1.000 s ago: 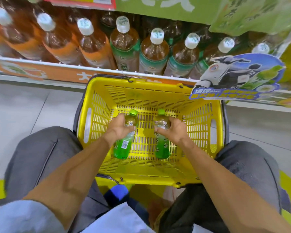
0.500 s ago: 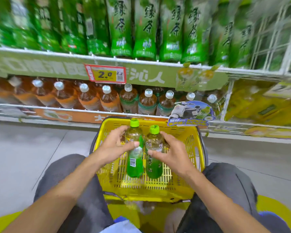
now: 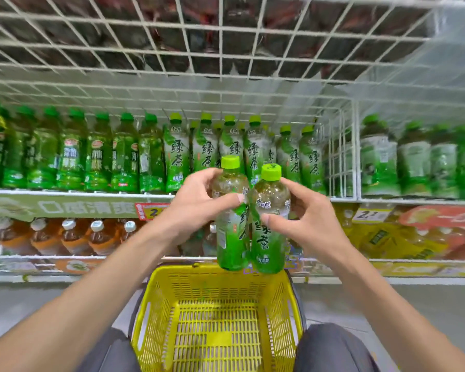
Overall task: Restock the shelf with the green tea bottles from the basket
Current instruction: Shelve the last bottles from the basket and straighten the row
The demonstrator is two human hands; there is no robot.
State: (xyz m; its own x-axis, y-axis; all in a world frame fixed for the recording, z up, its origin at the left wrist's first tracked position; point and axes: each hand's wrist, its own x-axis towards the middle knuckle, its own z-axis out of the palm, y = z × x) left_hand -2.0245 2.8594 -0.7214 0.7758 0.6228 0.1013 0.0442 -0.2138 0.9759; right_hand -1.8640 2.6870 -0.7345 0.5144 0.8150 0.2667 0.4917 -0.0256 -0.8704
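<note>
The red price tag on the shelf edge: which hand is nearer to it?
Left. The left hand sits just right of the red price tag; the right hand is farther right, beyond both held bottles.

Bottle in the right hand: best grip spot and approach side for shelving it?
Grip the right bottle at its upper body, just below the shoulder, from its right side, as the right hand does now. The bottle stands upright and the left bottle presses against its left side, so only the right side is free. Gripping high also leaves the base clear to set on the shelf.
</note>
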